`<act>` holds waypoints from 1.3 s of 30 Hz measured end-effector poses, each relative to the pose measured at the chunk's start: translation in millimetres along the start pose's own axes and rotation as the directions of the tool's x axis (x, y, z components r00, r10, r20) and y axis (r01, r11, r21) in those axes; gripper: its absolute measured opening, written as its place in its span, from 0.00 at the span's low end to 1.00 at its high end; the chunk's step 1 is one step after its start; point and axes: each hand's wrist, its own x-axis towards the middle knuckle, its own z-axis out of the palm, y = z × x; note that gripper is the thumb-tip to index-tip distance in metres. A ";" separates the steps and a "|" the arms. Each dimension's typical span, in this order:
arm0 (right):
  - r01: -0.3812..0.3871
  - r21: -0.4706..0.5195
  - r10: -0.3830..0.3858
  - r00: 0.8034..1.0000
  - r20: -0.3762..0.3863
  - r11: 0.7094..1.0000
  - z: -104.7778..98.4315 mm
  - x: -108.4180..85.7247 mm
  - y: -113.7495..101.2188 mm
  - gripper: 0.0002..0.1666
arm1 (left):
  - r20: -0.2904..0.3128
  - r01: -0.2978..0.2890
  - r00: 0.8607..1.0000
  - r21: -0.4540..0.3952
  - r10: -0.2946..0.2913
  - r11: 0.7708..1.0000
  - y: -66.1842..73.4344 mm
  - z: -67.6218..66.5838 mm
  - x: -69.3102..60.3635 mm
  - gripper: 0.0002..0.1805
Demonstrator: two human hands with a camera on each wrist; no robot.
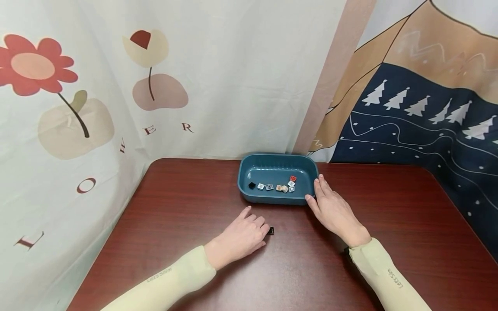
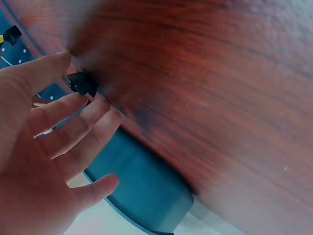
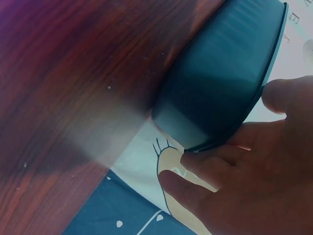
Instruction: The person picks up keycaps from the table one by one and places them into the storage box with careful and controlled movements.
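A blue plastic basin (image 1: 278, 199) stands at the table's back edge, with several small square keycap-like pieces on its floor. Among them are a red piece (image 1: 293, 178), a black piece (image 1: 252, 185) and white and beige ones. In front of the basin, my left hand (image 1: 242, 234) reaches over another small black piece (image 1: 271, 231) on the table. The left wrist view shows this black piece (image 2: 83, 84) between thumb and index finger, with a gap beside the thumb. My right hand (image 1: 335, 211) rests its extended fingers against the basin's right end, thumb at the front corner.
The dark red wooden table (image 1: 167, 216) spreads around both hands. Behind it hangs a printed curtain (image 1: 233, 86) with flowers, letters and white trees on navy, close to the basin's far side.
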 end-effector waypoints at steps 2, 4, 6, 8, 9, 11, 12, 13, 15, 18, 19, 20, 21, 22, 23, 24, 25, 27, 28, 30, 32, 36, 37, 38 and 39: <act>0.000 -0.002 0.000 1.000 -0.003 1.000 0.3 -0.2 0.1 0.41 | 0.006 -0.006 1.000 0.006 0.006 1.000 -0.2 -0.3 -0.3 0.13; 0.001 -0.003 -0.001 1.000 -0.006 1.000 0.8 -0.4 0.2 0.41 | 0.016 -0.014 1.000 0.011 0.014 1.000 -0.4 -0.5 -0.3 0.13; 0.003 -0.002 -0.003 1.000 -0.008 1.000 0.9 -0.1 0.3 0.41 | 0.019 -0.027 0.999 0.019 0.026 0.999 -0.3 -0.8 0.0 0.10; 0.005 -0.001 -0.005 1.000 -0.007 1.000 0.7 0.2 0.2 0.41 | 0.013 -0.042 0.999 0.028 0.041 0.999 -0.3 -0.3 0.5 0.05; 0.005 0.000 -0.005 1.000 -0.006 1.000 0.6 0.3 0.1 0.41 | 0.014 -0.049 0.999 0.028 0.048 0.998 -0.2 -0.3 0.7 0.02; 0.006 0.002 -0.006 1.000 -0.004 1.000 0.3 0.6 0.0 0.41 | 0.017 -0.064 0.998 0.038 0.063 0.997 -0.3 -0.4 0.7 0.04; 0.007 0.002 -0.007 1.000 -0.003 1.000 0.2 0.7 0.0 0.41 | 0.020 -0.072 0.997 0.045 0.071 0.996 -0.4 -0.9 0.4 0.05; 0.006 0.003 -0.006 1.000 -0.002 1.000 0.1 0.7 -0.2 0.41 | 0.021 -0.079 0.997 0.049 0.078 0.996 -0.6 -1.2 0.0 0.06; 0.005 0.003 -0.005 1.000 -0.001 1.000 0.0 0.7 -0.3 0.41 | 0.028 -0.088 0.996 0.055 0.087 0.995 -1.0 -2.6 -0.8 0.06; 0.002 0.002 -0.002 1.000 0.001 1.000 -0.1 0.8 -0.4 0.41 | 0.017 -0.102 0.995 0.066 0.101 0.993 -1.6 -4.2 -1.9 0.07; 0.001 0.003 -0.001 1.000 0.002 1.000 -0.1 0.8 -0.4 0.41 | 0.015 -0.105 0.994 0.066 0.105 0.992 -1.6 -4.4 -2.1 0.07; 0.001 0.003 -0.001 1.000 0.002 1.000 -0.1 0.8 -0.4 0.41 | 0.014 -0.111 0.994 0.071 0.110 0.991 -1.5 -4.7 -2.4 0.07; 0.000 0.003 0.000 1.000 0.002 1.000 0.0 0.8 -0.4 0.41 | 0.014 -0.116 0.993 0.076 0.116 0.990 -1.3 -4.9 -2.8 0.07; 0.000 0.003 0.000 1.000 0.002 1.000 0.0 0.7 -0.4 0.41 | 0.013 -0.123 0.992 0.083 0.122 0.989 -1.0 -5.1 -3.2 0.07; 0.001 0.003 -0.001 1.000 0.001 1.000 0.0 0.7 -0.3 0.41 | 0.015 -0.130 0.991 0.092 0.129 0.987 -0.8 -5.5 -3.7 0.07; 0.002 0.003 -0.002 1.000 0.001 1.000 0.0 0.6 -0.3 0.41 | 0.017 -0.136 0.991 0.102 0.135 0.986 -0.6 -6.0 -4.2 0.07; 0.003 0.003 -0.003 1.000 0.000 1.000 0.0 0.6 -0.4 0.41 | 0.019 -0.140 0.990 0.109 0.139 0.984 -0.4 -6.5 -4.7 0.07; 0.005 0.003 -0.005 1.000 -0.002 1.000 -0.1 0.6 -0.4 0.40 | 0.018 -0.144 0.990 0.117 0.143 0.983 -0.1 -7.9 -5.4 0.07; 0.006 0.003 -0.006 1.000 -0.002 1.000 -0.1 0.6 -0.4 0.40 | 0.015 -0.145 0.989 0.117 0.144 0.983 -0.1 -8.8 -5.7 0.07; 0.008 0.003 -0.008 1.000 -0.004 1.000 -0.2 0.7 -0.4 0.40 | 0.007 -0.142 0.990 0.112 0.142 0.984 -0.1 -11.3 -6.0 0.07; 0.009 0.003 -0.009 1.000 -0.005 1.000 -0.1 0.7 -0.4 0.40 | -0.001 -0.140 0.990 0.101 0.141 0.985 0.1 -14.3 -5.9 0.07; 0.012 0.002 -0.012 1.000 -0.009 1.000 0.7 0.7 0.1 0.40 | -0.014 -0.140 0.990 0.073 0.141 0.988 0.4 -20.9 -5.2 0.07; 0.012 0.002 -0.012 1.000 -0.010 1.000 0.9 0.7 0.2 0.40 | -0.019 -0.140 0.990 0.064 0.141 0.988 0.3 -23.0 -4.8 0.07; 0.012 0.001 -0.012 1.000 -0.011 1.000 1.1 0.6 0.4 0.40 | -0.027 -0.139 0.990 0.055 0.141 0.989 0.1 -25.0 -4.4 0.07; 0.012 0.001 -0.012 1.000 -0.012 1.000 1.3 0.6 0.5 0.40 | -0.036 -0.138 0.989 0.048 0.140 0.989 -0.3 -26.7 -4.0 0.07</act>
